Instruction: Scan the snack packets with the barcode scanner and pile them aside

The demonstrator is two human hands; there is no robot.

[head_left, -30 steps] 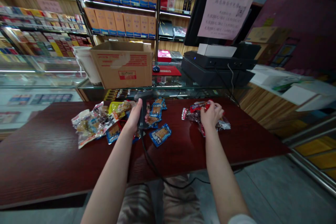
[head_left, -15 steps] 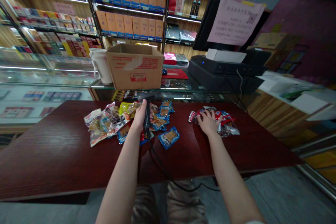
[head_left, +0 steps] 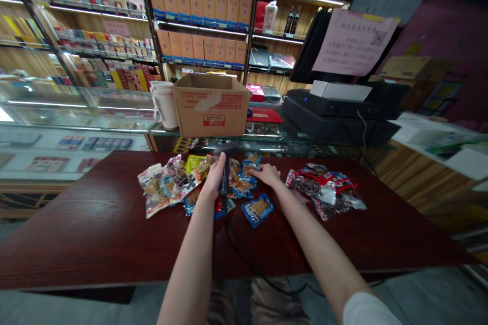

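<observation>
My left hand [head_left: 216,177] is wrapped round a black handheld barcode scanner [head_left: 224,180], whose cable runs down over the table edge. Blue-edged snack packets [head_left: 244,187] lie in a pile just right of the scanner. At the pile's right side, the fingertips of my right hand [head_left: 269,173] pinch the edge of one blue snack packet [head_left: 250,163]. A single blue packet [head_left: 258,209] lies apart, nearer to me. Left of the scanner are larger clear-and-white snack bags [head_left: 165,185]. Red and clear snack bags [head_left: 324,188] form a separate heap on the right.
All of this rests on a dark red wooden table [head_left: 114,238]. Behind it, a glass counter carries a cardboard box [head_left: 211,111], a white cup [head_left: 165,104] and a black machine [head_left: 331,111] by a monitor. Stocked shelves [head_left: 202,45] line the wall.
My right hand has left the red snack bags and moved left to the blue packets. The left hand still holds the scanner. The view has shifted slightly.
</observation>
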